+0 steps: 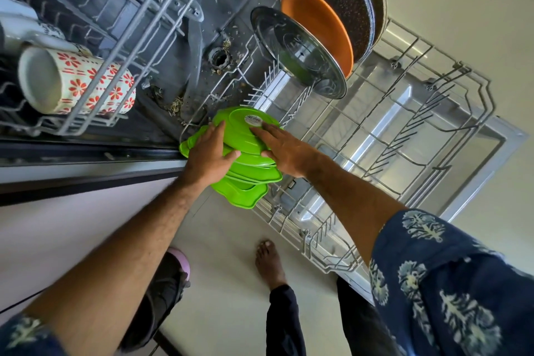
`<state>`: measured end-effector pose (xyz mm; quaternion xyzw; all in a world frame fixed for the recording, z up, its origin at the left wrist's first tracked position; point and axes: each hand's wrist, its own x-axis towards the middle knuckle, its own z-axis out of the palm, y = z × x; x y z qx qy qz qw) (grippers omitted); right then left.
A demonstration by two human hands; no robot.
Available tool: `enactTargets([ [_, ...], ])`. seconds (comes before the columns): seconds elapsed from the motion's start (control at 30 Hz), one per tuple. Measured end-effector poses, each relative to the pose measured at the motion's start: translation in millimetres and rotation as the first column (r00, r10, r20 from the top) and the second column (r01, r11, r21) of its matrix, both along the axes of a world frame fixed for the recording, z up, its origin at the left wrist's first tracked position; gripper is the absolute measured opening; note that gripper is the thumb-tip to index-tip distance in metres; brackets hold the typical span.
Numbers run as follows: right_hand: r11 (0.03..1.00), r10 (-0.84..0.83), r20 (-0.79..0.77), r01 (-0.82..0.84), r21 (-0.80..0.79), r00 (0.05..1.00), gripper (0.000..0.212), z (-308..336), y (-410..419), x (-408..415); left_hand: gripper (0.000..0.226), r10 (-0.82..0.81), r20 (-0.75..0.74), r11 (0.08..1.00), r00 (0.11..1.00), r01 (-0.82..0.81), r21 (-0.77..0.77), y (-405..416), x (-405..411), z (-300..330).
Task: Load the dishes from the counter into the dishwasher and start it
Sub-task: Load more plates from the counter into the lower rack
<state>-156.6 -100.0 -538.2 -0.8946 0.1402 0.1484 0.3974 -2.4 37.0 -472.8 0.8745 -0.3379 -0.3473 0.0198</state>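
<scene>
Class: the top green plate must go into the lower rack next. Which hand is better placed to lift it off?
Probably the right hand: it rests on the top green plate, nearest the lower rack. The left hand steadies the stack.

Plates (pixel 245 170) at lower rack (pixel 404 136) edge (between both hands), mug (pixel 78 81) in upper rack (pixel 150 9)
</scene>
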Motion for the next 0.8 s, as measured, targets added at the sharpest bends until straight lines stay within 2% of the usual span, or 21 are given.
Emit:
enactTargets([
  [0.23,0.986,0.026,-0.172,-0.054,-0.159,0.985,0.067,17.2,2.5,-1.3,0.089,-0.142,-0.014,0.990,0.990,0.142,-0.005,14.1,-10.3,15.2],
  [0.33,0.982,0.036,-0.221,-0.076,-0.174,0.975,0.070,26.4,-0.9,-3.3,0.085,-0.217,0.074,0.974,0.973,0.211,0.076,18.8,-21.3,21.6],
  [0.43,0.965,0.099,-0.181,-0.139,-0.223,0.978,0.076,48.0,-1.1,-21.2,0.079,-0.287,0.221,0.956,0.932,0.265,0.122,24.5,-41.7,43.4],
  [0.57,0.913,0.200,-0.104,-0.224,-0.341,0.974,0.079,106.8,-0.3,-54.9,0.080,-0.353,0.373,0.936,0.858,0.328,0.130,31.6,-69.8,95.5],
  [0.7,0.885,0.249,-0.096,-0.267,-0.382,0.964,0.083,191.0,13.3,-76.8,0.082,-0.323,0.420,0.946,0.848,0.292,0.138,53.3,-107.5,175.7],
  [0.8,0.876,0.303,-0.057,-0.301,-0.376,0.951,0.085,265.3,35.3,-83.7,0.080,-0.239,0.421,0.971,0.875,0.215,0.106,84.4,-144.7,238.4],
])
